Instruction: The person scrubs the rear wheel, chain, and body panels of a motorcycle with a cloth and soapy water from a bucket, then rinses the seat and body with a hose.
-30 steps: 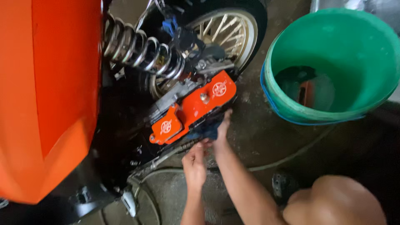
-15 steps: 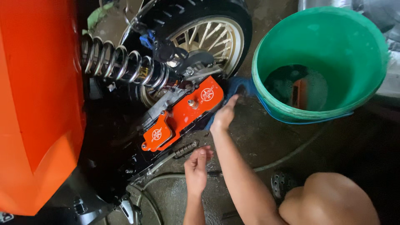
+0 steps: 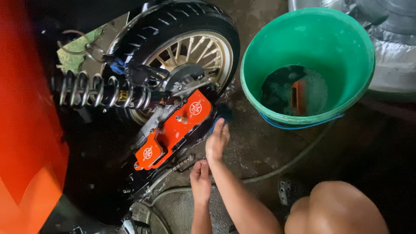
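1. We see a dark blue cloth (image 3: 222,113) pressed against the lower right edge of the orange engine cover (image 3: 173,129), just below the rear wheel.
2. Our right hand (image 3: 217,139) lies flat on the cloth, fingers stretched forward along it and only lightly curled; how firmly it grips we cannot tell.
3. Our left hand (image 3: 200,181) sits just below and left of the right one, loosely curled with the thumb up. It has hold of nothing and hovers near the black footpeg (image 3: 184,163).
4. The orange cover slants from lower left to upper right, with 2 white round emblems on it.
5. Above it stands the rear wheel (image 3: 190,47), black tyre and pale gold spokes, with a chrome coil spring (image 3: 102,92) running left from the hub.
6. A green bucket (image 3: 277,39) stands on the wet concrete floor (image 3: 255,151) to the right, well apart from the hands, holding soapy water.
7. A thin hose (image 3: 299,154) curves across the floor below the bucket.
8. Orange bodywork (image 3: 21,130) fills the left edge, and our bare knee (image 3: 338,212) shows at bottom right.
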